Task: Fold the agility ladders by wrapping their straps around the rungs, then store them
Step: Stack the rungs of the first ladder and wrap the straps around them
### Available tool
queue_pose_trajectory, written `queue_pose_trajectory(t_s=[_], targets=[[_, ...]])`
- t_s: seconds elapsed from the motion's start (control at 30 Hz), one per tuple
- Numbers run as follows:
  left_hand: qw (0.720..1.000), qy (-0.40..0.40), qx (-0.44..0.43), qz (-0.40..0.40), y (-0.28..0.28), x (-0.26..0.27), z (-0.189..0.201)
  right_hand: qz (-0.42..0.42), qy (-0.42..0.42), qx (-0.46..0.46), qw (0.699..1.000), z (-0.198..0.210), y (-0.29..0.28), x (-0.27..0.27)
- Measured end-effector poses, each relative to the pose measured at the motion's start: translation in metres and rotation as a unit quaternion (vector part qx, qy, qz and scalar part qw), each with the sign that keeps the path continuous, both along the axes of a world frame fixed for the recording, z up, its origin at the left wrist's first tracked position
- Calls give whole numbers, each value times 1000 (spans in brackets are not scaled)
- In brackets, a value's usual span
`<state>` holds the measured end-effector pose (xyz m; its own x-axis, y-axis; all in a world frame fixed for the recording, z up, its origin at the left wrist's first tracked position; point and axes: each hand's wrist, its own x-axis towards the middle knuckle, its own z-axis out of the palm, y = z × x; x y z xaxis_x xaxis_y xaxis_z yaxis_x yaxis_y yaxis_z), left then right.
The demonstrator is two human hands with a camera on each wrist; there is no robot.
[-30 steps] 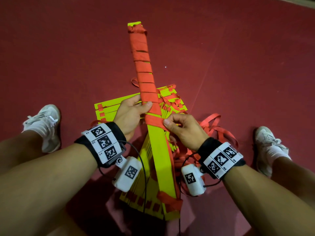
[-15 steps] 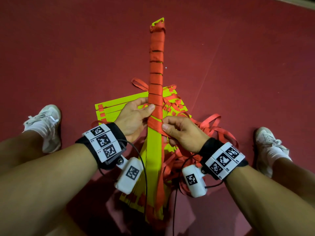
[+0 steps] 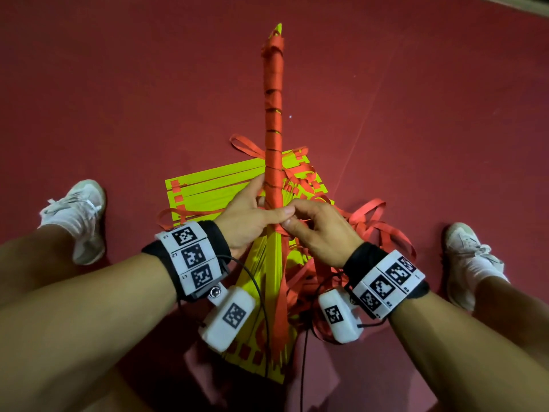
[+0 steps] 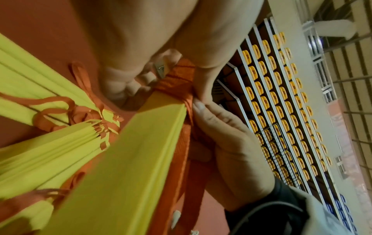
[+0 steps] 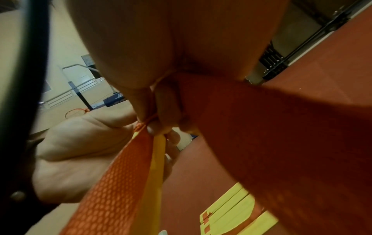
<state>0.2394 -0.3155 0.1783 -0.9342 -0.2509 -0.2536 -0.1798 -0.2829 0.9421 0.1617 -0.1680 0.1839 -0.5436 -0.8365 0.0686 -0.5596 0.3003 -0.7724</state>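
Note:
A bundle of yellow rungs [image 3: 274,257] points away from me, tilted up off the floor. Red strap [image 3: 274,114] is wound around its far half, and a loose length [image 3: 282,295] runs down the near half. My left hand [image 3: 252,209] grips the bundle where the winding ends, thumb across the top. My right hand [image 3: 309,224] pinches the strap against the bundle right beside that thumb. The left wrist view shows the winding [image 4: 177,82] ending on the yellow bundle [image 4: 130,159], with the right hand [image 4: 227,143] holding the strap along its edge. The right wrist view shows the strap [image 5: 112,174] between the pinching fingers [image 5: 169,108].
A second stack of yellow rungs [image 3: 214,188] lies flat on the red floor [image 3: 118,84] under the bundle. Loose red strap [image 3: 377,230] is tangled to the right. My white shoes [image 3: 80,215] [image 3: 469,263] flank the pile. Rows of yellow seats [image 4: 281,95] and a basketball hoop [image 5: 76,112] lie beyond.
The bundle has turned about its length from flat face up to edge on, and its far end has swung right. Both hands have closed in together at the end of the winding.

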Motion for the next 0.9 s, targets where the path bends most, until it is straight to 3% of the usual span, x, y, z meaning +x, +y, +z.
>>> queue_pose_trajectory(t_s=[0.17, 0.4, 0.7, 0.9], targets=[[1000, -2, -23, 8, -1, 3, 5, -27, -104, 1, 994, 5, 2, -1], [999, -21, -32, 18, -3, 2, 12, -12, -130, 32, 991, 4, 6, -8], [997, -44, -65, -3, -4, 1, 16, 6, -1, 91, 996, 6, 5, -16], [997, -42, -68, 0, -4, 1, 19, -2, 42, 108, 993, 2, 4, -15]])
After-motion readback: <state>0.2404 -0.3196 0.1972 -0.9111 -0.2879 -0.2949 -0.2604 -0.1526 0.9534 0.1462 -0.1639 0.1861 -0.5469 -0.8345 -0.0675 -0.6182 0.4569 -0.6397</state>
